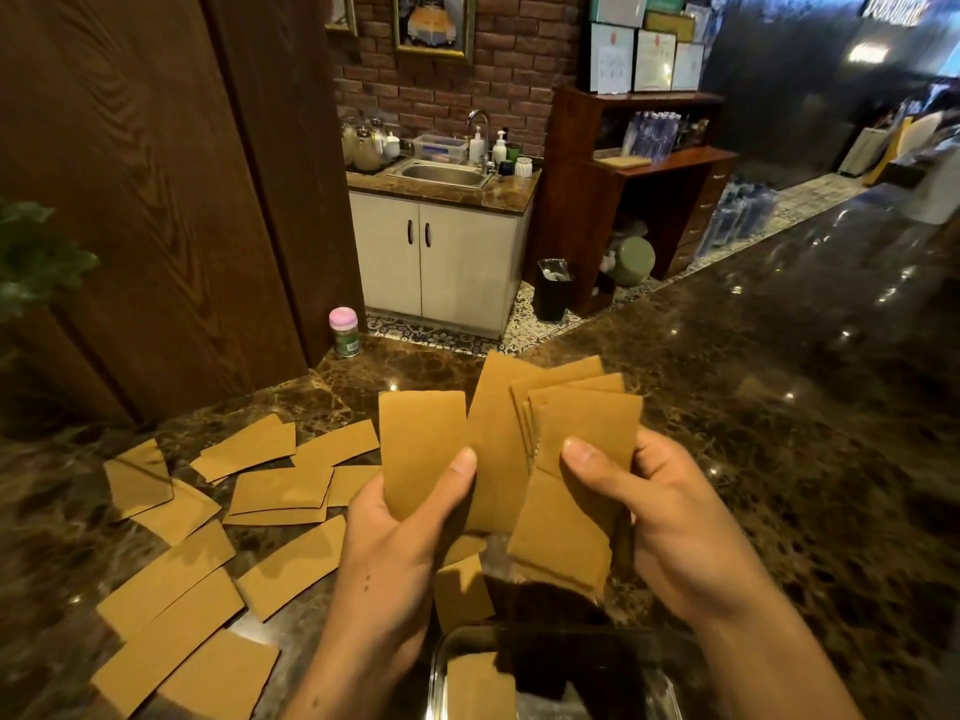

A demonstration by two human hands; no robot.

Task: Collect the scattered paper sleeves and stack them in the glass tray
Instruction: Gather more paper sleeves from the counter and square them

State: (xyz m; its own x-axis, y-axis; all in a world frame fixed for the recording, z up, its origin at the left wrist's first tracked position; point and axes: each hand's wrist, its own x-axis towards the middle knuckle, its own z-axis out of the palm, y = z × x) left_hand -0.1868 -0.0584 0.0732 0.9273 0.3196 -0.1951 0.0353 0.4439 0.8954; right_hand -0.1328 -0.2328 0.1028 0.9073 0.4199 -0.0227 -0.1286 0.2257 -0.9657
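Observation:
My left hand (pixel 395 532) pinches one flat brown paper sleeve (pixel 421 449) upright, thumb on its front. My right hand (pixel 670 517) grips a fanned bunch of several sleeves (pixel 566 449) beside it, thumb across the front one. Both hands hover above the glass tray (pixel 439 678) at the bottom edge; a sleeve (pixel 478 685) shows inside it, and the rest of its inside is in shadow. Several more sleeves (pixel 208 558) lie scattered flat on the dark marble counter (pixel 779 407) to the left. Another sleeve (pixel 460 589) lies just behind the tray.
A small jar with a pink lid (pixel 343 331) stands at the counter's far edge by a wooden panel (pixel 156 200). A plant (pixel 36 252) juts in at the left. Beyond the counter are a sink cabinet (pixel 441 252), a black bin (pixel 553 288) and shelves.

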